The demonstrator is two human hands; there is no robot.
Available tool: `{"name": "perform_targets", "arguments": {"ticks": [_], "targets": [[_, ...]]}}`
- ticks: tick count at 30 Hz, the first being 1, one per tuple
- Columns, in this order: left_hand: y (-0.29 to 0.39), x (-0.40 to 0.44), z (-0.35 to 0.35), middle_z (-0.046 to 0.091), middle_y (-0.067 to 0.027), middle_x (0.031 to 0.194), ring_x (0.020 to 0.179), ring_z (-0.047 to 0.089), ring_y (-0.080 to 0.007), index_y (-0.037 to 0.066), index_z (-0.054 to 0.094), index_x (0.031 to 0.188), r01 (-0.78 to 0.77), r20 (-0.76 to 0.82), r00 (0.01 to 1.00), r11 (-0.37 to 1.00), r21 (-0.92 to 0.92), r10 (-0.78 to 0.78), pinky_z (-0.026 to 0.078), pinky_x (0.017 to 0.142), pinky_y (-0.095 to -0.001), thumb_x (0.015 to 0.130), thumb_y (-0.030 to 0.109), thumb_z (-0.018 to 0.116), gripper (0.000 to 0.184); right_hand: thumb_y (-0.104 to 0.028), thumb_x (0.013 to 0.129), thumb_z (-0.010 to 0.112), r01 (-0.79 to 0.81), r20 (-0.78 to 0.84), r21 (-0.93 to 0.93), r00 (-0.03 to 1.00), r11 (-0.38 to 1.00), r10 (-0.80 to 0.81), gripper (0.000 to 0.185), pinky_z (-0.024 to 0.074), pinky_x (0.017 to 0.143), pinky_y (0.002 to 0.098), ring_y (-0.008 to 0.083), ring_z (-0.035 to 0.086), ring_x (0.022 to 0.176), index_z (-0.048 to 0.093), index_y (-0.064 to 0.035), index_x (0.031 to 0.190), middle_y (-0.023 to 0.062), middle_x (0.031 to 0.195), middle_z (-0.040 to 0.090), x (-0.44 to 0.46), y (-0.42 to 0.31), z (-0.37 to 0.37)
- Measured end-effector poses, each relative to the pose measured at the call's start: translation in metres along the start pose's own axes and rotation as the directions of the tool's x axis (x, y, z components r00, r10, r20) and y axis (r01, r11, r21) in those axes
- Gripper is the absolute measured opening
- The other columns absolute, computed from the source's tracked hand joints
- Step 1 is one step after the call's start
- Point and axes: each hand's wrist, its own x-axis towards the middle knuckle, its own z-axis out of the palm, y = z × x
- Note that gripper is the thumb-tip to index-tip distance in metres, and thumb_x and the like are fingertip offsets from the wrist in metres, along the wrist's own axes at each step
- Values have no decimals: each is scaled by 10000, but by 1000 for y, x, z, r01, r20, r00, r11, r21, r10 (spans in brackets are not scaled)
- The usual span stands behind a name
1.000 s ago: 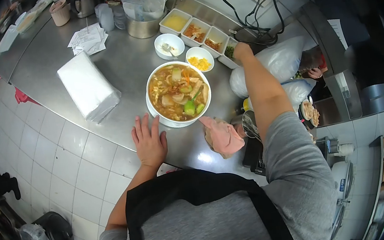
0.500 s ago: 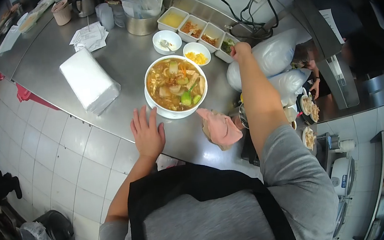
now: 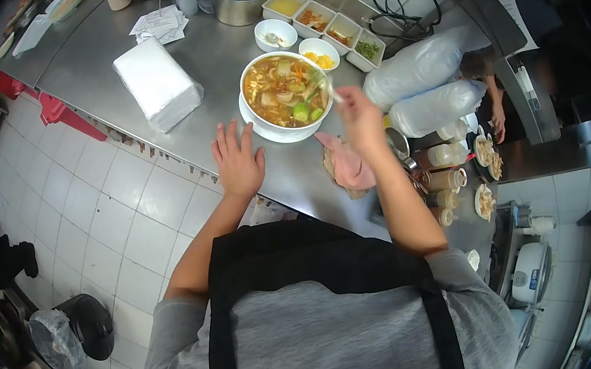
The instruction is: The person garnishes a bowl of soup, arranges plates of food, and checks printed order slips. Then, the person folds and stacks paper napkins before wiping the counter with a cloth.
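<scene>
A white bowl of soup with vegetables (image 3: pixel 277 88) stands on a white plate (image 3: pixel 272 135) on the metal counter. At its right rim, my right hand (image 3: pixel 360 115) is closed on a pale utensil, probably a spoon, blurred by motion over the soup. My left hand (image 3: pixel 238 158) lies with fingers spread at the counter's front edge, just below the plate, holding nothing. Behind the bowl are a small bowl of yellow pieces (image 3: pixel 319 53), a small white bowl with a spoon (image 3: pixel 275 34) and a container of chopped greens (image 3: pixel 367 50). A pink cloth (image 3: pixel 349 166) lies below my right hand.
Left of the soup lies a stack of white napkins (image 3: pixel 159 83). More topping containers (image 3: pixel 314 17) line the back. Plastic bags (image 3: pixel 418 76), sauce jars (image 3: pixel 448 179) and plates of food (image 3: pixel 485 201) stand at the right. Another person's hand (image 3: pixel 498 121) shows beyond them.
My right hand has moved from the container of greens back to the soup bowl's right rim, with a pale utensil now showing. My left hand still rests on the counter. The camera view has shifted.
</scene>
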Motion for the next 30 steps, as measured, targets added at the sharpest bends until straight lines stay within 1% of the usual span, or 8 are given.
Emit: {"name": "perform_targets", "arguments": {"ticks": [4, 9, 12, 15, 16, 20, 25, 30], "targets": [[0, 1, 0, 342, -167, 1382, 1338, 221, -405, 111, 437, 1298, -3, -3, 1000, 1000, -26, 3, 208, 1057, -556, 789, 212, 646, 560, 3, 850, 507, 189, -57, -85, 979, 978, -194, 224, 498, 655, 338, 203, 598, 705, 572, -12, 1063, 128, 839, 624, -3, 12, 8], [0, 2, 0, 347, -175, 1381, 1339, 219, -411, 103, 444, 1297, -18, 17, 1000, 999, -35, 19, 206, 1056, -575, 783, 204, 645, 561, 16, 861, 431, -481, 103, 721, 786, 498, 609, 258, 439, 489, 338, 145, 499, 542, 512, 30, 1106, 89, 813, 614, 100, 89, -12], [1, 2, 0, 363, -173, 1367, 1327, 252, -398, 91, 454, 1286, -21, 17, 1000, 1000, -8, 21, 231, 1058, -539, 789, 184, 633, 536, -50, 862, 432, -648, 157, 680, 587, 344, 795, 338, 489, 573, 384, 223, 594, 650, 496, 46, 1179, 163, 892, 644, 155, 166, 8], [-6, 2, -1, 394, -190, 1331, 1294, 307, -395, 79, 460, 1276, -58, -1, 998, 987, -148, 58, 277, 1044, -483, 809, 157, 609, 497, -163, 889, 426, -600, 84, 38, 799, 799, 596, 447, 500, 774, 404, 323, 627, 918, 442, 50, 1282, 243, 1077, 619, 193, 200, 27], [-9, 4, -1, 406, -189, 1318, 1276, 336, -387, 70, 461, 1274, -13, -31, 1000, 971, -240, 5, 296, 1032, -463, 827, 160, 596, 475, -314, 904, 457, -456, -203, 92, 862, 885, 465, 565, 408, 963, 386, 361, 512, 1170, 393, 33, 1346, 262, 1246, 531, 181, 167, 33], [-31, 60, 4, 438, -166, 1308, 1213, 429, -342, 78, 427, 1316, 292, 153, 955, 725, -624, -253, 363, 973, -426, 917, 280, 500, 453, -434, 928, 441, -351, -37, 212, 930, 912, 366, 571, 355, 1004, 381, 312, 450, 1225, 422, -49, 1349, 194, 1315, 488, 105, 89, 36], [-25, 120, -12, 433, -84, 1363, 1170, 476, -278, 224, 290, 1428, 700, 673, 705, 371, -610, -224, 440, 871, -460, 954, 526, 295, 562, -592, 939, 292, -769, 534, 617, 567, 169, 628, 525, 397, 895, 450, 254, 493, 1086, 512, -262, 1283, 88, 1239, 531, 34, 57, 64], [-21, 127, -15, 455, -58, 1345, 1111, 532, -246, 290, 254, 1436, 694, 723, 684, 385, -608, -91, 510, 759, -447, 953, 553, 268, 550, -571, 951, 272, -868, 607, 491, 402, 74, 686, 537, 399, 935, 455, 243, 481, 1170, 527, -223, 1270, 92, 1303, 510, 32, 13, 37]]}}
